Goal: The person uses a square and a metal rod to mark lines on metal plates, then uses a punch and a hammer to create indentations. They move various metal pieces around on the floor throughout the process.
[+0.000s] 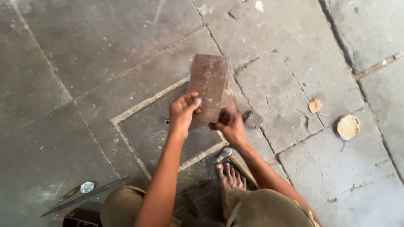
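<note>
1 flat, rusty rectangular metal plate (209, 86) is held tilted above the stone floor (84, 63). The left hand (183, 112) pinches its lower edge, fingers clamped; the right hand (227, 124) grips the lower right corner. Nearby lie 1 small metal bracket (252, 119), 1 hammer (225, 153) and 1 round tin (347, 126).

Bare stone floor (105, 46) lies open left and ahead of the plate (208, 86). A bracket (252, 119), hammer (225, 153) and foot (229, 176) crowd the near right; a tin (347, 126) sits well apart.
</note>
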